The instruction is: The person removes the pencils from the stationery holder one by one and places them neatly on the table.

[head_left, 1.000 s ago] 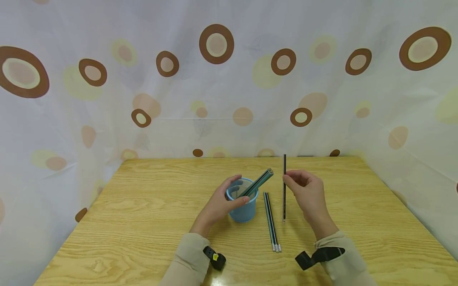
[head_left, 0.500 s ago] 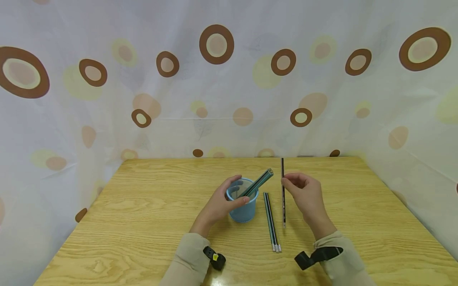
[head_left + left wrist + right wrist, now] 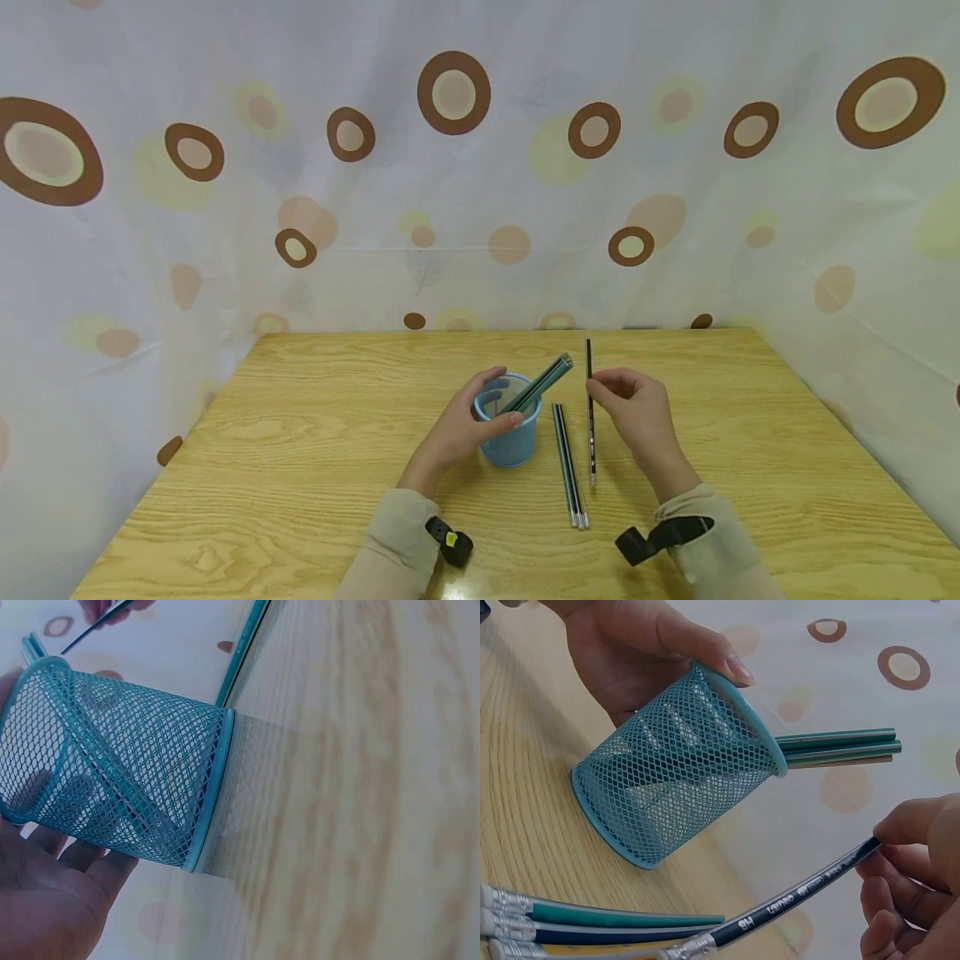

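Observation:
In the head view my left hand (image 3: 457,429) holds a light blue mesh pencil cup (image 3: 510,448), fingers wrapped around its left side and thumb at the rim. The cup stands on the table, and several green and dark pencils (image 3: 551,379) lean out of it to the right. My right hand (image 3: 641,412) pinches a dark pencil (image 3: 591,433) between thumb and fingertips. Its eraser end points down towards me; the right wrist view shows "HB" lettering on the pencil (image 3: 795,896). Between cup and right hand lie several loose pencils (image 3: 567,467), green, dark and yellow, with eraser ends near me.
A wood-grain table (image 3: 300,450) carries everything. Behind it and along both sides hangs a pale curtain (image 3: 480,200) with brown and yellow circles. Each wrist wears a black strap with a camera (image 3: 452,546).
My right hand has shifted slightly left and nearer to me, bringing the pinched pencil down and closer to the loose pencils. The left hand and cup have stayed still.

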Available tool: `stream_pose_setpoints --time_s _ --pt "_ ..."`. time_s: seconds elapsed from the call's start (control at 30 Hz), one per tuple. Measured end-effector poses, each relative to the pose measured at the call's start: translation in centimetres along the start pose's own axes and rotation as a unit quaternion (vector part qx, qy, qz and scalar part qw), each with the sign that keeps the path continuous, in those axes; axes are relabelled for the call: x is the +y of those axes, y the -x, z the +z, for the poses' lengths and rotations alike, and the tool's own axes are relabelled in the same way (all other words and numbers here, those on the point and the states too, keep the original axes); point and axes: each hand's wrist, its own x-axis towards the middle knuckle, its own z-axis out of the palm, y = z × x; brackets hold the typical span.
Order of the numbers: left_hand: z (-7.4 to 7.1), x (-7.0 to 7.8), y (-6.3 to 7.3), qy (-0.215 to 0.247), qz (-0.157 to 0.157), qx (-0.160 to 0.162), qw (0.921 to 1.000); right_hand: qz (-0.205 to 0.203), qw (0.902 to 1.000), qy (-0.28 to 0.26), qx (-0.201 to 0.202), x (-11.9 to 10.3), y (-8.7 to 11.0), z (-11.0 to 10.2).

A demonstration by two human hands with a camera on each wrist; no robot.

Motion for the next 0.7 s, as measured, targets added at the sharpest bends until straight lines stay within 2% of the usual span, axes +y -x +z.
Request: stream_pose_setpoints --time_s 0.7 --pt "-0.04 -0.09 0.04 0.001 0.000 -0.001 1.0000 0.040 0.9990 0.019 -0.002 0.52 -0.20 0.32"
